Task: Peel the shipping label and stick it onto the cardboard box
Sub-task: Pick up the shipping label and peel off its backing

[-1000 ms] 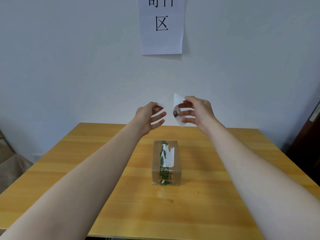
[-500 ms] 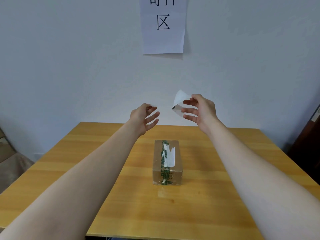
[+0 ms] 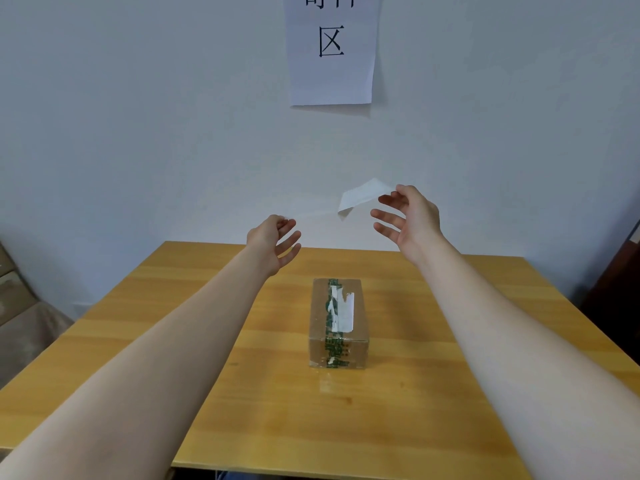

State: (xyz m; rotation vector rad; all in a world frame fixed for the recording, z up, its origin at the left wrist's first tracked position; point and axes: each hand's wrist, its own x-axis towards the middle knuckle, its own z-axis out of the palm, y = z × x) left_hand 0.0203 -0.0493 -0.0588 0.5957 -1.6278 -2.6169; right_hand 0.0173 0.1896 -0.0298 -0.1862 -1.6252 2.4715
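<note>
A small cardboard box with green tape and a torn white patch on top stands in the middle of the wooden table. Both my hands are raised above and behind it, in front of the wall. My right hand pinches the white shipping label by one edge between thumb and forefinger, with the other fingers spread. The label sticks out to the left and curls down. My left hand is lower and to the left, pinching a pale backing sheet that is barely visible against the white wall.
A white paper sign with black characters hangs on the wall above. Brownish boxes or bags sit on the floor at the left. Dark furniture stands beyond the table's right edge.
My hands have pulled apart from where they met in front of me. The right hand has risen and turned, so the label now lies flatter. The left hand has drifted left and down.
</note>
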